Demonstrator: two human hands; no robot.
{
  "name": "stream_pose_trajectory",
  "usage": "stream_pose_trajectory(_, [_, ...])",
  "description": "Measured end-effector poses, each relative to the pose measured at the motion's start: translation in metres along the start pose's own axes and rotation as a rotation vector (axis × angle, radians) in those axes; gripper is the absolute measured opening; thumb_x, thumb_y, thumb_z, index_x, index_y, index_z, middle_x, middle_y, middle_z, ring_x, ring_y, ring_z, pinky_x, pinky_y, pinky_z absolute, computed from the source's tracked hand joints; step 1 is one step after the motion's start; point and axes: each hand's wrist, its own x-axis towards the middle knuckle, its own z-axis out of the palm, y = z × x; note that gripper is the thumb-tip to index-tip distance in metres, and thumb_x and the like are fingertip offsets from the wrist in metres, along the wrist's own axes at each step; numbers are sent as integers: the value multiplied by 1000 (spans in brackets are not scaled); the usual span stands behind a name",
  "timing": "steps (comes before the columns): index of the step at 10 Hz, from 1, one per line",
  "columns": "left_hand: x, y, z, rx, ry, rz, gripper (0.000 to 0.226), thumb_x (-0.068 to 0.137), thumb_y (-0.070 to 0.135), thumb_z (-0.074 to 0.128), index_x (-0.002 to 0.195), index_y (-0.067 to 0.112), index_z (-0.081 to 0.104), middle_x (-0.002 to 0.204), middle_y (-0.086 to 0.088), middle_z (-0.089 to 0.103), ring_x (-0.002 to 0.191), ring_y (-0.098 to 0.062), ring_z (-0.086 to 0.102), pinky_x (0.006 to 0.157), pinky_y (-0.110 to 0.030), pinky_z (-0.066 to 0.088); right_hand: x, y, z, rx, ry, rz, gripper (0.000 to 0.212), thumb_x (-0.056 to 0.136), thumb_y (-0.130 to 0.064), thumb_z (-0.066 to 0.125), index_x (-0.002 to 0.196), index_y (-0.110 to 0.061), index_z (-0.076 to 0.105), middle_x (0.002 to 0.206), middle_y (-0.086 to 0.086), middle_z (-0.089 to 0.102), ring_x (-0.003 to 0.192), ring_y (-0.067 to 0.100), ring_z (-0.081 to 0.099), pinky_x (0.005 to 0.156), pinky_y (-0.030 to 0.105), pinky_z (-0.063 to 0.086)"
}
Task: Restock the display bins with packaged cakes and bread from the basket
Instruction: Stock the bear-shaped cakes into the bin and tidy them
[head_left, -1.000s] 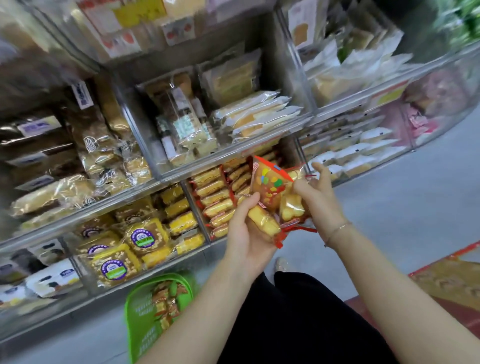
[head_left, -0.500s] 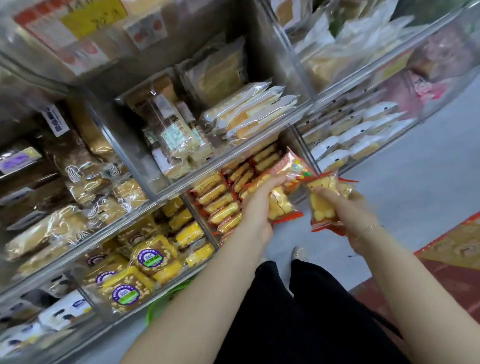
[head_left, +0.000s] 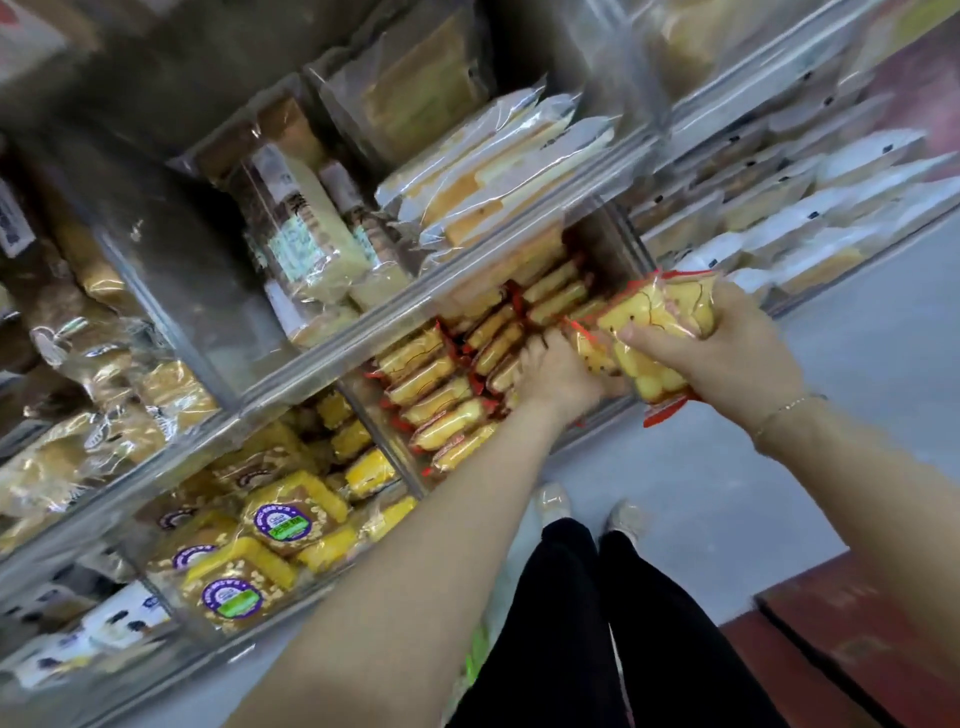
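Both arms outstretched; left hand (head_left: 558, 374) and right hand (head_left: 727, 353) fingers curled.

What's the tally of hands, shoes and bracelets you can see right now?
Hands: 2, left hand and right hand, the right gripping a cake pack
Shoes: 2
Bracelets: 1
Total: 5

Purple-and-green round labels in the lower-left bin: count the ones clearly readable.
2. One label sits on the upper yellow cake pack, the other on the pack nearest the bin's front. Two more purple labels further left are blurred, and others may be hidden.
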Motion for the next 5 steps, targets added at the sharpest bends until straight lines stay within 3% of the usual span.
stream_pose_trajectory(1, [-11,-14,-6,-110,-13,36,104,64,52,79,146,17,25,140,-9,35,133,-27,33,105,-34,31,14,9,5,65,-21,-22,54,70,-27,81,102,-13,41,85,-14,53,58,-32,45,46,-2,37])
stream_pose_trajectory(2, [-30,-37,-23,-305,138,104,67,79,38,74,138,25,45,139,1,46,124,-8,48,93,-15,36,26,20,10,79,-68,-20,53,65,-36,82,97,-13,46,83,-11,53,64,-19,52,58,6,44])
stream_pose_trajectory(3, [-45,-57,-42,-500,228,196,41,86,13,68,121,31,56,125,7,59,97,16,57,73,-5,46,32,26,25,38,-162,-117,45,63,-39,82,70,-20,43,58,-16,43,52,-13,46,46,4,33])
stream_pose_trajectory(4, [-46,-68,-58,-328,280,320,70,83,15,71,136,43,36,135,20,46,105,23,48,84,-4,43,43,23,46,-214,-325,-214,63,53,-58,78,103,-26,58,89,-20,56,82,-7,54,63,9,40])
stream_pose_trajectory(5, [-37,-67,-66,79,361,394,95,78,30,74,146,48,10,149,21,31,133,8,30,102,-9,25,57,12,64,-593,-366,-317,95,53,-63,76,133,-22,46,114,0,43,99,15,45,83,23,39])
